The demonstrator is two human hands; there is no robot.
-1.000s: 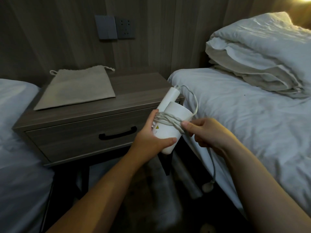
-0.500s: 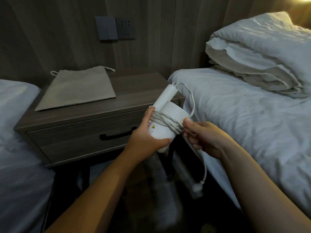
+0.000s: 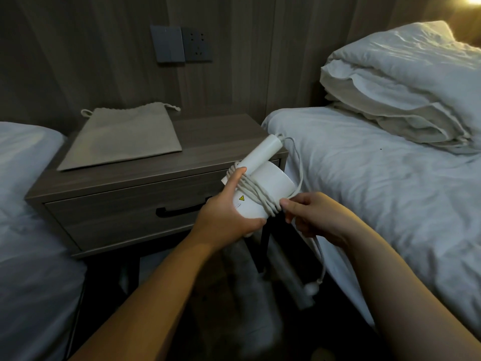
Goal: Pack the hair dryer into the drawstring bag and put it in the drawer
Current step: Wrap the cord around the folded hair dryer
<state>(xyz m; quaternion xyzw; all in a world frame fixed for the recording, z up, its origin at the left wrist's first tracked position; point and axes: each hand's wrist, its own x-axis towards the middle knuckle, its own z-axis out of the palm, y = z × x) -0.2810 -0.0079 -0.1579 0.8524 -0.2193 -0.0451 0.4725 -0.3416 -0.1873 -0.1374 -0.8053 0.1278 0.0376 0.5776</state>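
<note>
Head view: the white folded hair dryer (image 3: 263, 188) sits in my left hand (image 3: 226, 217), gripped round its barrel, in front of the closed drawer (image 3: 130, 212). My right hand (image 3: 312, 217) pinches its grey cord (image 3: 257, 196), coiled around it. The flat beige drawstring bag (image 3: 122, 138) lies on the wooden nightstand's (image 3: 208, 147) back-left corner.
</note>
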